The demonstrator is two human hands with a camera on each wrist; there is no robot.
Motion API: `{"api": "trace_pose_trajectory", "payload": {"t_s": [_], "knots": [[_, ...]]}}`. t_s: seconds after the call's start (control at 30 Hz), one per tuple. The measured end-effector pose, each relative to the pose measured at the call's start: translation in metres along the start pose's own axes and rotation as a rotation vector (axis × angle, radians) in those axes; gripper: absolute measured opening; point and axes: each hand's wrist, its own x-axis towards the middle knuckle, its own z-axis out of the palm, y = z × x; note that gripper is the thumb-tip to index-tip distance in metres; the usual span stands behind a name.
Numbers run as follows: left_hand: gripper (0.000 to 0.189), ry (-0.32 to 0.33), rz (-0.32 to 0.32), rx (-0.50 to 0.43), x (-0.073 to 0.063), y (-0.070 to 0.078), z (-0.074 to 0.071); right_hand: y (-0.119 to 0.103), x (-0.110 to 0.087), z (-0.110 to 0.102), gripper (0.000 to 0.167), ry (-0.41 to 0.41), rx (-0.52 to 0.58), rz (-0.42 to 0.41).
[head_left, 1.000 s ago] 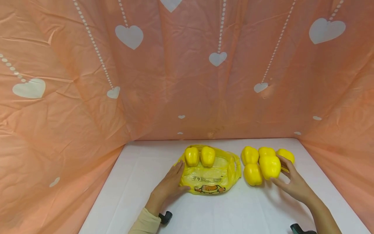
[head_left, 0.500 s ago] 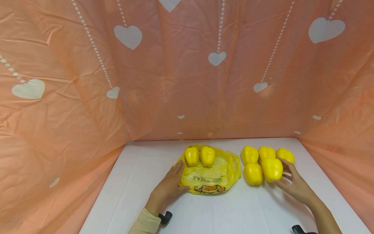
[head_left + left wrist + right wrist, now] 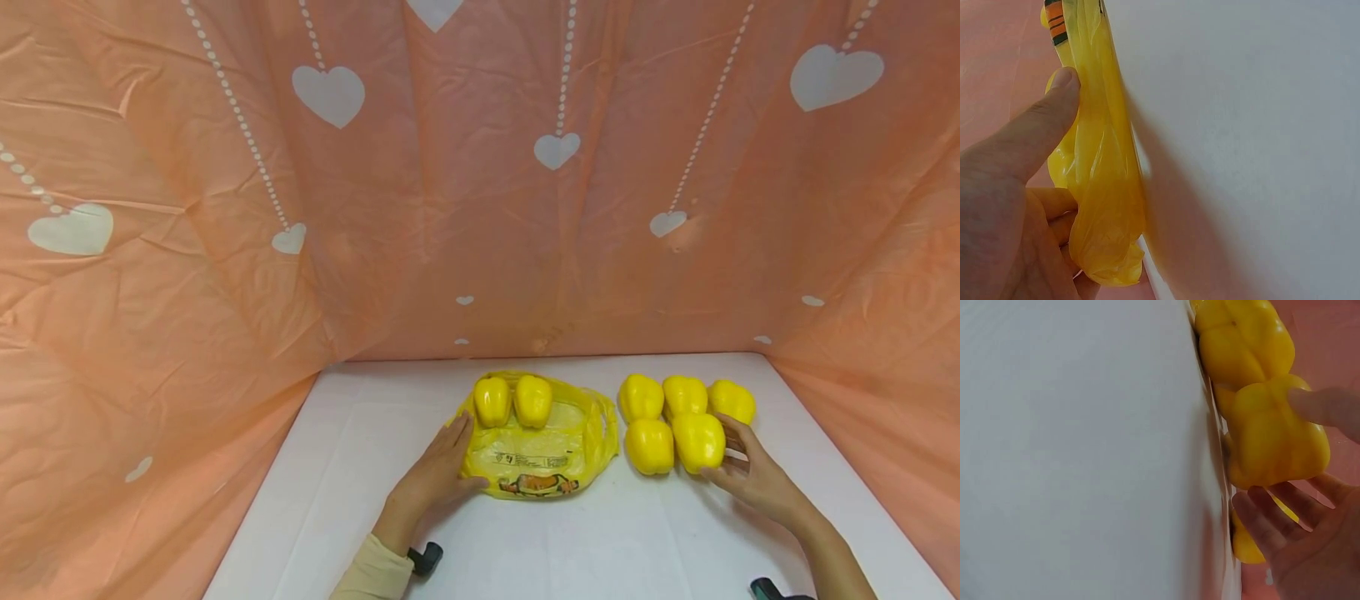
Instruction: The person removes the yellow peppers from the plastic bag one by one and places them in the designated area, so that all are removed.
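In the head view my right hand (image 3: 757, 479) grips a yellow bell pepper (image 3: 699, 443) between thumb and fingers, at the front of a cluster of like peppers. This pepper stands beside another front bell pepper (image 3: 649, 447), at or very near the table surface. To the left, a flattened yellow plastic bag (image 3: 525, 450) lies with two bell peppers (image 3: 492, 402) on its far part. My left hand (image 3: 435, 475) rests on the bag's left edge, fingers straight. The left wrist view shows that thumb (image 3: 1054, 106) against the bag's crumpled side.
Behind the gripped pepper, three more bell peppers (image 3: 686, 395) form a back row. The white table (image 3: 555, 550) meets a peach curtain (image 3: 465, 250) with hearts at the back and sides. A dark wrist-camera piece (image 3: 426, 558) shows by the left wrist.
My right hand has brought its bell pepper down and slightly right, to the front of the cluster. The left hand, bag and other peppers have stayed put.
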Motion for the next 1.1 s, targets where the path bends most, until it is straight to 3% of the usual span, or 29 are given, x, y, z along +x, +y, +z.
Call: {"api": "trace_pose_trajectory", "payload": {"t_s": [0.7, 1.1], "knots": [[0.105, -0.001, 0.019, 0.038, 0.0009, -0.0011, 0.0011, 0.0059, 0.0002, 0.0001, 0.1, -0.058, -0.007, 0.017], [0.106, 0.002, 0.008, 0.029, 0.0008, 0.0009, 0.0001, 0.0051, 0.0011, -0.0002, 0.101, -0.052, -0.023, 0.004]]}}
